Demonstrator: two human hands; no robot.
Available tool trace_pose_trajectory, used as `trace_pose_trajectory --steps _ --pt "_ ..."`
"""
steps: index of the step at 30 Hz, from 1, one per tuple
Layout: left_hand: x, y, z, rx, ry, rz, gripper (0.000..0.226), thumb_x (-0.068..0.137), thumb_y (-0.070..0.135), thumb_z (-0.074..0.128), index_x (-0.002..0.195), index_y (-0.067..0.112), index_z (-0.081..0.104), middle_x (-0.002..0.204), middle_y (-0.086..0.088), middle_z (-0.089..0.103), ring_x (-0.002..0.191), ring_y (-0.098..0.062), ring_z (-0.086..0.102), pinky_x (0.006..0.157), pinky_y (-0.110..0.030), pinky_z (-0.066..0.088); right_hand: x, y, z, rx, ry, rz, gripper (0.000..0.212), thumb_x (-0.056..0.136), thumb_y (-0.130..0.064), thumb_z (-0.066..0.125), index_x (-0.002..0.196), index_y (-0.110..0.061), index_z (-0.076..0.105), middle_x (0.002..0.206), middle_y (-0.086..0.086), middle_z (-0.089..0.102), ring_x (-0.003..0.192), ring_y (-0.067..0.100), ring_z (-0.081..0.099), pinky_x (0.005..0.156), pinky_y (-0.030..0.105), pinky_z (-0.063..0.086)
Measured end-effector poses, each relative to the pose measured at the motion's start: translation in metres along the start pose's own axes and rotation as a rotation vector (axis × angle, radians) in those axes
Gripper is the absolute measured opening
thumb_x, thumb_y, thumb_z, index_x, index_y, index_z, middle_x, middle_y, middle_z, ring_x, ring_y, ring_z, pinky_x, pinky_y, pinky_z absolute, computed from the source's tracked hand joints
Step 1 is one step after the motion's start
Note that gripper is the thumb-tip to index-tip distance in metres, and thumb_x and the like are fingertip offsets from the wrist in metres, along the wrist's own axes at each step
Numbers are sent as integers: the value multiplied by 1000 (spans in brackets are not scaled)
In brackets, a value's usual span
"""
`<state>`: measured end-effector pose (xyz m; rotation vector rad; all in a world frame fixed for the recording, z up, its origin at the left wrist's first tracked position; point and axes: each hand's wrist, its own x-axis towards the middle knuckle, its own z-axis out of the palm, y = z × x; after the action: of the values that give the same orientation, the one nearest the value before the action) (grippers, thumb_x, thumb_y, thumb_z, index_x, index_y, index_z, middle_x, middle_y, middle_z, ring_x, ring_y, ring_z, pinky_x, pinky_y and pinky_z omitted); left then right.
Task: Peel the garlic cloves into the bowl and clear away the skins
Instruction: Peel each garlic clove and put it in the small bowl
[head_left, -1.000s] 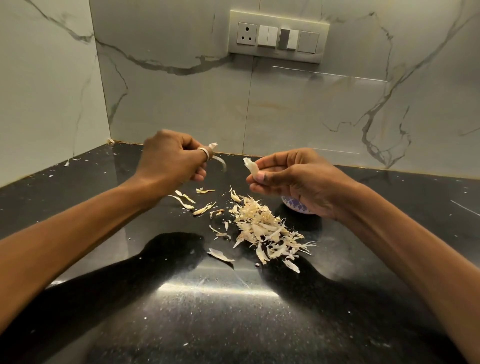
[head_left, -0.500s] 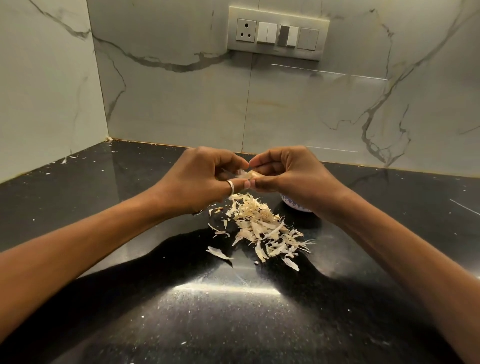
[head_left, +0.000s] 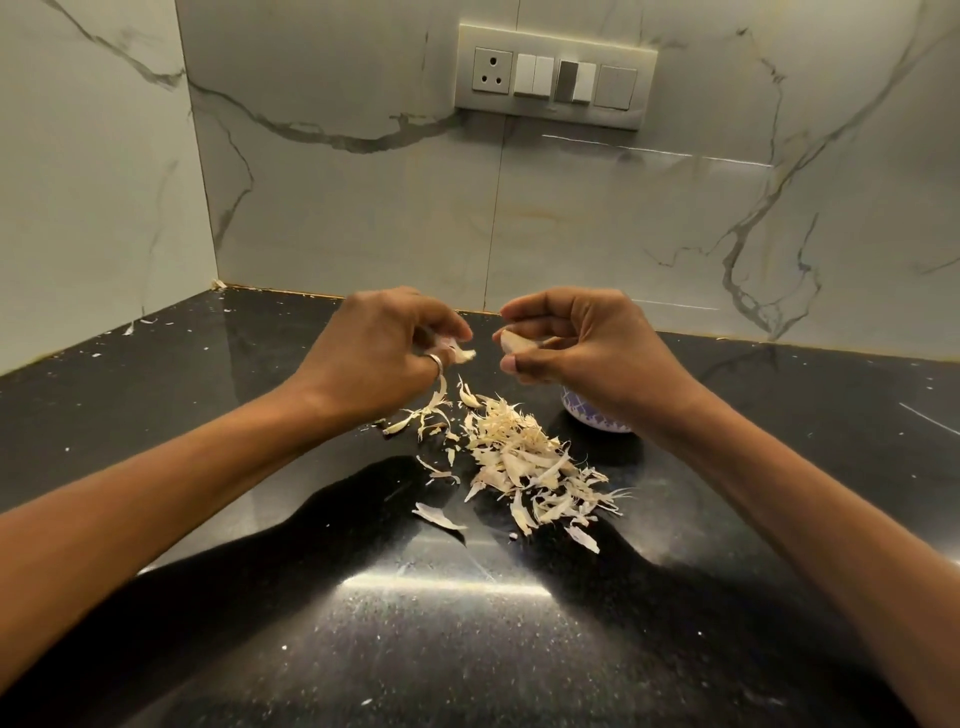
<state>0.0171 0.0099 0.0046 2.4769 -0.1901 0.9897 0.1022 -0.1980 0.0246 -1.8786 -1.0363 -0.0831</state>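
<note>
Two hands work above the desk (head_left: 130, 389): left hand (head_left: 384, 353) pinches a skin strip (head_left: 461, 355); right hand (head_left: 587, 358) pinches the garlic clove (head_left: 514, 340), just left of the bowl (head_left: 597, 421). Risk: a weak pinch drops the clove into the skin pile (head_left: 519, 457).

Clove (head_left: 514, 340) pinched aloft; skins (head_left: 524, 457) heaped beside bowl (head_left: 597, 422).

Home kitchen; black counter (head_left: 467, 649), marble backsplash (head_left: 363, 208)
</note>
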Motion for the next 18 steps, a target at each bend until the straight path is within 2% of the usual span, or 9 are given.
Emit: trace_pose_trajectory --steps 2,5,7,9,12,14,18 --pt "-2 6 3 -13 -6 7 21 86 23 77 107 29 76 98 5 70 83 -10 66 78 -39 59 0 1 3 -67 22 -45 48 74 -8 89 118 -15 72 106 -1 77 94 7 74 86 31 62" --pt "-3 15 7 -168 -38 -64 14 90 31 74 101 24 79 78 5 73 66 -10 68 65 -34 59 0 4 8 -141 62 -122 44 72 -10 90 114 -14 74 101 -3 77 90 4 74 82 29 63" --pt "-4 19 10 -297 -73 -147 20 86 37 75 97 21 79 73 2 73 62 -12 70 57 -28 57 0 7 11 -157 75 -172 39 75 -14 89 111 -11 75 98 -1 77 87 5 75 79 30 63" --pt "-5 20 13 -397 -86 -218 25 82 38 77 96 18 79 76 0 75 67 -18 73 60 -30 61 0 9 13 -168 84 -198 33 77 -15 88 108 -10 77 95 -1 78 84 4 75 77 31 64" --pt "-5 19 14 -439 -68 -240 22 82 30 79 98 14 78 77 -1 76 69 -18 74 62 -33 63 -1 10 17 -185 83 -222 22 82 -14 85 103 -11 79 91 -2 79 81 4 75 74 33 64" --pt "-5 20 13 -424 -55 -219 21 82 27 79 98 14 78 78 -2 76 68 -18 74 60 -31 62 -1 10 17 -145 65 -185 21 84 -14 83 104 -11 78 91 -1 79 81 7 76 75 35 64" --pt "-6 18 10 -383 -31 -189 16 86 22 78 100 14 79 76 -1 76 67 -18 74 60 -30 62 1 8 11 140 -59 42 22 86 -11 79 108 -6 76 94 6 79 92 19 76 87 33 62"
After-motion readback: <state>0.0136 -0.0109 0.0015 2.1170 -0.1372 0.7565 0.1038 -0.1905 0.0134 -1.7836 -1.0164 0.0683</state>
